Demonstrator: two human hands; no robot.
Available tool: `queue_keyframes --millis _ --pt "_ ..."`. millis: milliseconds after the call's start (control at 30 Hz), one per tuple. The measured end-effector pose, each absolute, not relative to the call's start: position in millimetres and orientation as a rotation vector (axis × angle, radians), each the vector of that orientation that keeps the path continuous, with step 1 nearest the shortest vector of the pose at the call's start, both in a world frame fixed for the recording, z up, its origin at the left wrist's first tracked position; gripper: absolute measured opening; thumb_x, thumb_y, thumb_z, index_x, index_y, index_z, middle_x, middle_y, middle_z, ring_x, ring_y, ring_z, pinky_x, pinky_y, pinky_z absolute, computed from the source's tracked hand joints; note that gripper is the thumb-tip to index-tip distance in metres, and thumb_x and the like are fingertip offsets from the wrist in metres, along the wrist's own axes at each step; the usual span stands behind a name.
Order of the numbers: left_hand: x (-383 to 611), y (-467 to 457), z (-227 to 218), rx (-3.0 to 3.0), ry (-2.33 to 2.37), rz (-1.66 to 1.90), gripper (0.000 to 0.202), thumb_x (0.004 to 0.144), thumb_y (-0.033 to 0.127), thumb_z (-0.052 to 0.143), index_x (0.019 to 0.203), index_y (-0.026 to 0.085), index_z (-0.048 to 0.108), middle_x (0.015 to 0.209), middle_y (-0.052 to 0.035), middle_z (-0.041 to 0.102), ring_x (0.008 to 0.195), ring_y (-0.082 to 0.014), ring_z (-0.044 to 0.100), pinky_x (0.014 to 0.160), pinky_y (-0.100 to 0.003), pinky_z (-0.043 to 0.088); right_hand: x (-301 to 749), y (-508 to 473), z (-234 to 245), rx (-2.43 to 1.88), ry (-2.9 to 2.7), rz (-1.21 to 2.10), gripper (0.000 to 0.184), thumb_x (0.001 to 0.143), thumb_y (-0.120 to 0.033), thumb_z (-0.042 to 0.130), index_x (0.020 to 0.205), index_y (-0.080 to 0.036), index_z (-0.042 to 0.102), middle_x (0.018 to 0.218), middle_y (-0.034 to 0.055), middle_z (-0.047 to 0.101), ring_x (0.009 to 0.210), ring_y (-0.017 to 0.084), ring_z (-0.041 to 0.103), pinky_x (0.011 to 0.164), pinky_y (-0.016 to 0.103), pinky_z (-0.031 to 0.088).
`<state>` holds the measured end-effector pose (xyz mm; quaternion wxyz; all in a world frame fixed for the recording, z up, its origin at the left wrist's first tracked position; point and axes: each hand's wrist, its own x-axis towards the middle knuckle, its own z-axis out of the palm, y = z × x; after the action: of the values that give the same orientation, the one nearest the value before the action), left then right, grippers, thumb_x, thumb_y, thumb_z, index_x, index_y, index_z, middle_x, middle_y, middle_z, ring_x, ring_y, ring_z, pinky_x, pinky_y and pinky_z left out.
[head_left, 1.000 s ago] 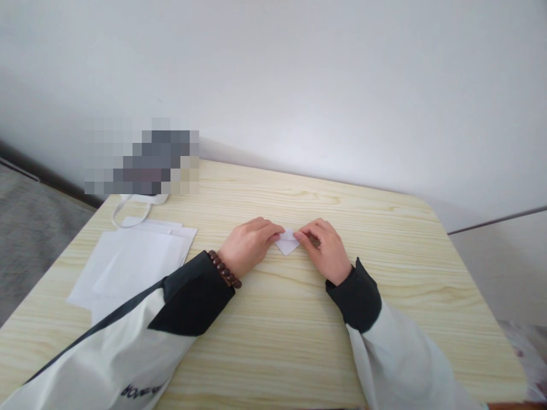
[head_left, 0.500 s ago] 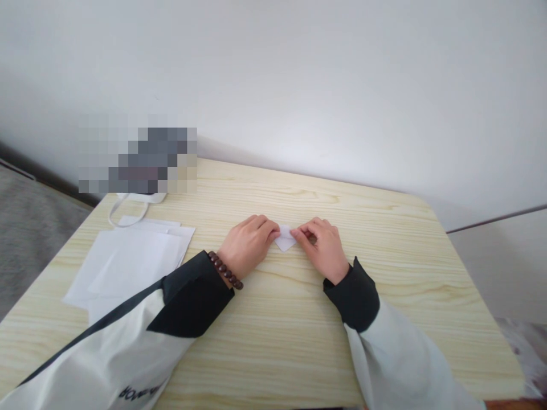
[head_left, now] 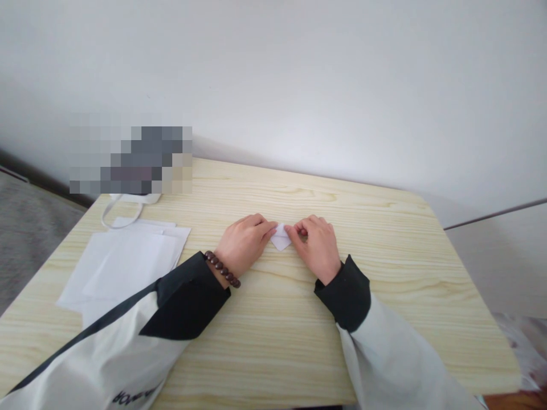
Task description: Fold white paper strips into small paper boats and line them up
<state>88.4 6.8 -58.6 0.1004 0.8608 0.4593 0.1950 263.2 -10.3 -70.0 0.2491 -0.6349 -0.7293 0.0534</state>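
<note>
A small folded piece of white paper (head_left: 281, 238) lies on the wooden table, its pointed end towards me and a crease across it. My left hand (head_left: 244, 242), with a dark bead bracelet at the wrist, pinches the paper's left corner between thumb and forefinger. On the other side my right hand (head_left: 317, 245) pinches the right corner, its fingers curled in. The fingertips hide both corners of the paper.
Several loose white sheets (head_left: 123, 262) lie overlapped on the table's left side. Behind them a blurred-out dark device rests on a white base with a white cable loop (head_left: 122, 213). A white wall (head_left: 325, 102) rises behind the table (head_left: 265, 341).
Both hands keep their pinch on the paper, with the right fingers shifted slightly along its corner. The whole view has slid a little, so everything appears slightly further left.
</note>
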Motion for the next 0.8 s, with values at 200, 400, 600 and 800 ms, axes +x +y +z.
queue_keyframes --millis 200,400,600,800 --pt "90 7 -59 2.565 1.401 0.520 0.025 0.092 0.024 0.045 0.101 0.018 0.067 0.086 -0.0051 0.065 0.078 -0.0175 0.060 0.069 -0.029 0.048 261 -12 -72 -1.773 -2.005 0.106 0.026 0.087 -0.040 0.054 0.070 -0.020 0.055 0.077 0.0042 0.057 0.077 0.020 0.049 0.068 0.032 0.032" --pt "91 2 -55 2.558 1.491 0.530 0.019 0.090 0.027 0.051 0.097 0.023 0.067 0.090 -0.0039 0.064 0.086 -0.0188 0.055 0.060 -0.026 0.045 265 -11 -74 -1.745 -2.021 0.154 0.025 0.088 -0.042 0.051 0.076 -0.021 0.054 0.080 0.0039 0.057 0.078 0.020 0.050 0.069 0.032 0.033" --pt "89 4 -57 2.512 1.497 0.562 0.019 0.089 0.027 0.053 0.101 0.022 0.067 0.096 -0.0050 0.062 0.087 -0.0200 0.052 0.070 -0.031 0.046 277 -6 -75 -1.571 -2.039 0.333 0.016 0.085 -0.036 0.058 0.081 -0.020 0.057 0.076 0.0021 0.057 0.074 0.018 0.052 0.070 0.031 0.037" --pt "87 8 -62 2.453 1.436 0.634 0.023 0.090 0.032 0.049 0.101 0.023 0.067 0.096 -0.0053 0.061 0.088 -0.0207 0.051 0.080 -0.036 0.043 276 -6 -74 -1.593 -2.017 0.350 0.017 0.082 -0.037 0.060 0.081 -0.020 0.056 0.075 0.0013 0.057 0.073 0.018 0.053 0.070 0.031 0.038"
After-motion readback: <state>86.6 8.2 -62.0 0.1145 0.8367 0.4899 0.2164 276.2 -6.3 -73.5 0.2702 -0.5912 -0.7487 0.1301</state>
